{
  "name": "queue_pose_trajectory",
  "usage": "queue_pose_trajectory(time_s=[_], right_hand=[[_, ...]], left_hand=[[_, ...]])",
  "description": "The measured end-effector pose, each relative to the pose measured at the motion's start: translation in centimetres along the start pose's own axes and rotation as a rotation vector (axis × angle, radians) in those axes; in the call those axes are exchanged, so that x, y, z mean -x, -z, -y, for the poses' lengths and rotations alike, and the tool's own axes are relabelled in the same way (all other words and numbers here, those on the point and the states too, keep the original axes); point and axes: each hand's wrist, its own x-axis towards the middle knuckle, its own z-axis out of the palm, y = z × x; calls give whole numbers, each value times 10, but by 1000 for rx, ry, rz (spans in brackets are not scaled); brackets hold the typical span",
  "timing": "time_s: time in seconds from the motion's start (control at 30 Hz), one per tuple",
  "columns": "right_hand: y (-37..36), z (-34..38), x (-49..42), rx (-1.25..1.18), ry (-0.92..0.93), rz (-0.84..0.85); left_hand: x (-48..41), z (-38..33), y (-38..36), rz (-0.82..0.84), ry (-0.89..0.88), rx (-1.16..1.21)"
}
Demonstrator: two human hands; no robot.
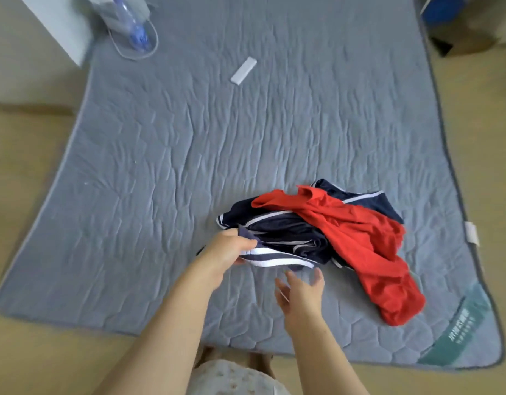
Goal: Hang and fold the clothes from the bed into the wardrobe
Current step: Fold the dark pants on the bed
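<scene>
Fingers (247, 243) of the left hand (227, 250) are curled over the white-striped edge of one navy garment (286, 232) and pinch it against the thumb, with that edge raised slightly off the bed cover (189, 152). Right hand (301, 295): fingers straight and spread, palm facing the pile, holding nothing, just near of the striped edge; contact with the cloth cannot be confirmed. Garments on the bed: two, in one crumpled pile at the near right of the grey quilted cover. One red garment (360, 240) lies across the navy one and trails toward the near right corner, close to one green printed label (457, 332). Other items on the cover: one white flat bar (243, 71), far and centre, well apart from the pile; one clear bag (132, 24) with a blue item inside, at the far left corner. One cardboard box (468, 38) stands beyond the far right edge.
</scene>
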Motion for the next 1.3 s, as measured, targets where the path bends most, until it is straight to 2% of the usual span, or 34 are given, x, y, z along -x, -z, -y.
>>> queue_pose_trajectory(time_s=[0.1,0.2,0.3,0.47,0.53,0.6,0.7,0.77,0.83,0.9,0.97,1.07,1.2,1.3], right_hand=[[-5,33,37,141,179,129],[-16,50,73,275,271,253],[-32,72,111,350,448,265],[-57,135,168,205,694,216],[-61,155,193,64,711,286],[-65,169,219,-58,705,380],[-73,191,267,-201,729,499],[-77,205,301,-294,770,587],[-76,213,330,-400,795,694],[-74,217,349,-511,793,816],[-74,218,356,-535,828,884],[-80,214,339,-348,884,844],[-83,192,269,142,871,579],[-80,163,233,303,841,527]], left_hand=[[45,-44,1,86,-110,99],[88,-92,4,245,-251,211],[127,-142,15,323,-433,276],[168,-188,34,343,-691,412],[173,-193,40,322,-765,454],[171,-191,43,239,-813,377],[163,-177,42,63,-812,78],[157,-165,37,19,-788,-194],[152,-158,31,17,-794,-231],[148,-160,26,-41,-817,-159],[149,-165,23,-142,-736,-102],[151,-173,26,-202,-545,93],[166,-191,33,-5,-413,538],[180,-207,38,151,-408,824]])
